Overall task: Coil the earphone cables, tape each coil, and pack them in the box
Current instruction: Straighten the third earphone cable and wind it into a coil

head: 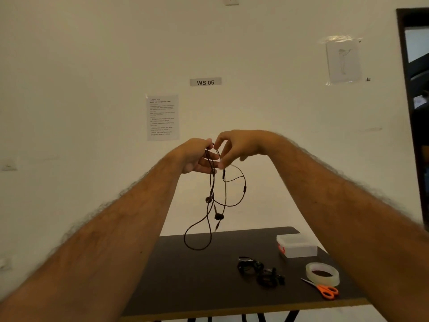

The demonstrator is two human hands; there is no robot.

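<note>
Both hands are raised in front of the wall, well above the table. My left hand (pixel 197 156) holds the top of a dark earphone cable (pixel 212 205), which hangs down in loose loops with its earbuds dangling. My right hand (pixel 234 148) pinches the same cable between thumb and fingers right beside the left hand. Two coiled earphones (pixel 260 270) lie on the dark table (pixel 185 275). A clear plastic box (pixel 297 246) with its lid on stands at the table's far right. A roll of clear tape (pixel 322 274) sits near it.
Orange-handled scissors (pixel 325 290) lie in front of the tape roll. The table's front edge runs along the bottom of the view. A printed sheet (pixel 162 117) and a "WS 05" label (pixel 205 82) hang on the wall; a dark doorway (pixel 415 112) is at the right.
</note>
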